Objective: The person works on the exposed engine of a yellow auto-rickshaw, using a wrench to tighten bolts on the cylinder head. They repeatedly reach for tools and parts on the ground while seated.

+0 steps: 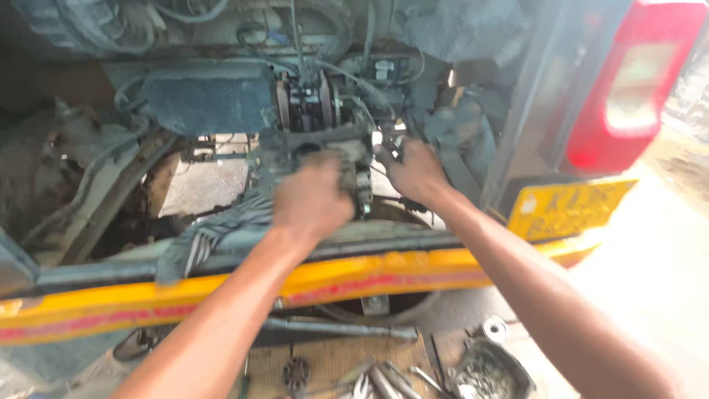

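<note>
Both hands, L (310, 198) & R (413, 170), on grimy engine part (325, 144)

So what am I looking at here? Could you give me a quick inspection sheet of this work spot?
Surface: yellow bumper with a red stripe, dusty ground below.
Job's things: grimy metal engine part, gripped by the left hand; right hand rests at its right side.
Clutter: loose tools, a dark bowl of small parts, striped rag.
Grippers: both bare hands on the engine.
Cables: hoses and wires above.
Surroundings: red tail light, yellow plate.
</note>
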